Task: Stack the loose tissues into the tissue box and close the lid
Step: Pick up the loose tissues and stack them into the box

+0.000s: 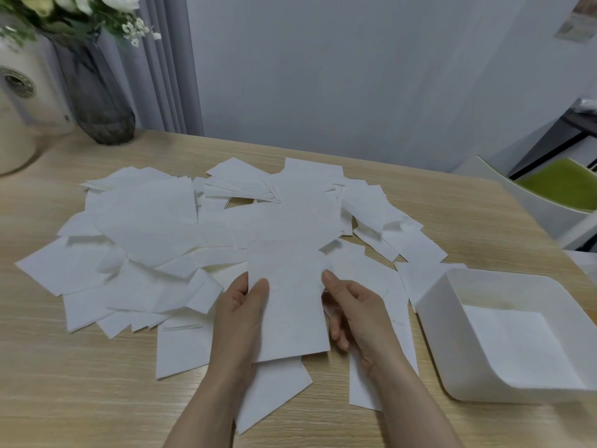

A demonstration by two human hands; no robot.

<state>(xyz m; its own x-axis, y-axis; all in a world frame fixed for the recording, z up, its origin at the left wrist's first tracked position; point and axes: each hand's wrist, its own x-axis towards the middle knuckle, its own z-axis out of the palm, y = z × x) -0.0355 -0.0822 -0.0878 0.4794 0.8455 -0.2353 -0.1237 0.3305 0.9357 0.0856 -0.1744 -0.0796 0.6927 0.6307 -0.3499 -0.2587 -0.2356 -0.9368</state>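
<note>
We see a folded white tissue (287, 299) held up at centre front, above the wooden table (452, 202), long side running away from us. The left hand (240, 313) pinches its left edge, thumb (260, 291) on top, other fingers tucked beneath and hidden. The right hand (353, 310) takes the right edge the same way: thumb (331, 281) lies on the tissue's upper face, remaining fingers curl under and beside it. Both forearms come in from the bottom edge, angled inward toward each other, wrists roughly level.

Under and behind the hands, loose tissues (145, 227) spread across the table in a wide overlapping heap, some flat, some slightly lifted at corners. A few lie nearer us, partly covered by the forearms.

To the right, just beside the heap, sits the white tissue box (433, 305), open on top, with a tissue already lying flat on its bottom (513, 341). We cannot tell where the lid is.

Far left: a dark glass vase (97, 105) with white flowers, and beside it a cream-coloured rounded appliance (16, 118). At the right table edge a white chair with a green cushion (562, 189). Grey curtain (161, 76) and pale wall behind.
</note>
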